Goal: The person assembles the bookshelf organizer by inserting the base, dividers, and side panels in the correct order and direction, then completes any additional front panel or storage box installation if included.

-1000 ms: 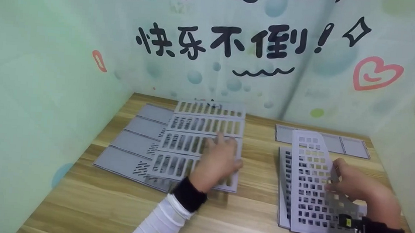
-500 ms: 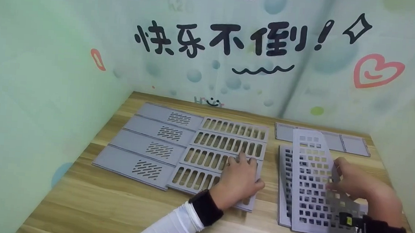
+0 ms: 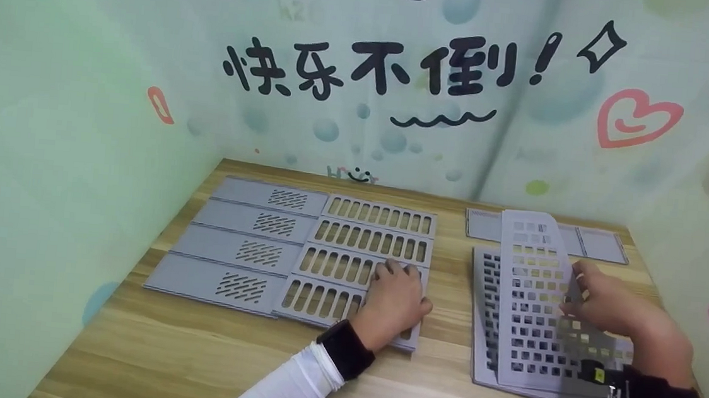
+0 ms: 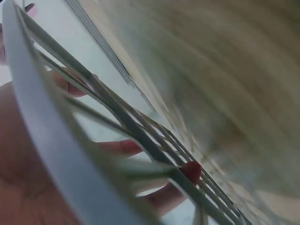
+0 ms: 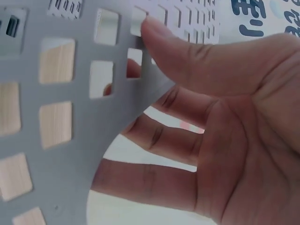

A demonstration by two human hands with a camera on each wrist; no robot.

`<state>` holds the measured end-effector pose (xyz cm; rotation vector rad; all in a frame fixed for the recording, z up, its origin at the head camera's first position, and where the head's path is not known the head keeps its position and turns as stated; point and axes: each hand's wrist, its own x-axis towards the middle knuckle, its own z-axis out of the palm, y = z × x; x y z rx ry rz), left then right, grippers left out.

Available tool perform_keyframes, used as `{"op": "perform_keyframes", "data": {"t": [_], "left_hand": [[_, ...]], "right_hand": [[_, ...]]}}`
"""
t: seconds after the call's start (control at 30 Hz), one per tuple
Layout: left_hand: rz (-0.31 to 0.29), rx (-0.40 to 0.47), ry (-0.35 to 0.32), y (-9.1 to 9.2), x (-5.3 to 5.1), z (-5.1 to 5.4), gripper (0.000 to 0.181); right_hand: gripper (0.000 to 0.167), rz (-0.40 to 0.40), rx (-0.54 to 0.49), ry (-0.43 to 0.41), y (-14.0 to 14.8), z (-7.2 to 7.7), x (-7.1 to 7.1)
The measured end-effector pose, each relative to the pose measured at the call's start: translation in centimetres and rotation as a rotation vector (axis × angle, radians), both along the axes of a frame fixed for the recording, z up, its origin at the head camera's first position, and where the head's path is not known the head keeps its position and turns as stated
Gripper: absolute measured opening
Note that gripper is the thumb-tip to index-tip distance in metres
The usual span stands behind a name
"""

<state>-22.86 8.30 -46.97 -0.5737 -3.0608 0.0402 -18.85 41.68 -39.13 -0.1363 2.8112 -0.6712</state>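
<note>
A grey panel with long slots [image 3: 312, 241] lies beside a grey panel with slanted vents [image 3: 199, 240] on the left of the table. My left hand [image 3: 392, 303] grips the slotted panel near its right edge, fingers bent; the left wrist view shows fingers [image 4: 164, 197] at the slots. On the right, my right hand [image 3: 621, 305] pinches the curved edge of a grey panel with square holes [image 3: 502, 350], tilted over another holed panel [image 3: 479, 360]. In the right wrist view the thumb [image 5: 187, 56] is on its near face, the other fingers behind.
A narrow grey panel [image 3: 604, 245] lies at the back right, partly behind the raised panel. The wooden table [image 3: 178, 349] meets a printed cloth backdrop [image 3: 308, 145] at the back and sides.
My left hand has moved right and down with the slotted panel, which overlapped the vented panel and now lies beside it. The right hand keeps its hold, its panel slightly more upright.
</note>
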Motion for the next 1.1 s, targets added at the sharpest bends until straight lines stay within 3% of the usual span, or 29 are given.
{"op": "perform_keyframes", "data": {"t": [0.07,0.17,0.33,0.53,0.73,0.9,1.1], "left_hand": [[-0.042,-0.066,0.035,0.1,0.4,-0.2,0.076],[-0.098,-0.127,0.025,0.2,1.1,-0.1,0.068],[-0.149,-0.098,-0.132,0.0,2.0,0.8,0.059],[-0.216,-0.229,-0.262,-0.7,3.2,2.5,0.087],[-0.301,-0.388,-0.200,-0.7,4.8,2.5,0.075],[-0.258,-0.449,-0.204,0.1,5.8,2.2,0.090],[-0.208,-0.438,-0.206,0.8,6.2,1.9,0.097]], "right_hand": [[0.062,0.011,-0.009,0.032,0.0,0.2,0.1],[0.046,0.024,-0.044,0.097,0.0,0.5,0.3],[0.033,0.029,-0.131,0.234,-0.4,1.4,0.8],[0.044,-0.004,-0.180,0.380,-1.2,1.9,0.9],[0.043,-0.027,-0.111,0.336,-1.7,1.4,0.5],[0.038,-0.042,-0.082,0.318,-1.7,1.3,0.4],[0.035,-0.052,-0.066,0.345,-2.0,1.2,0.1]]}}
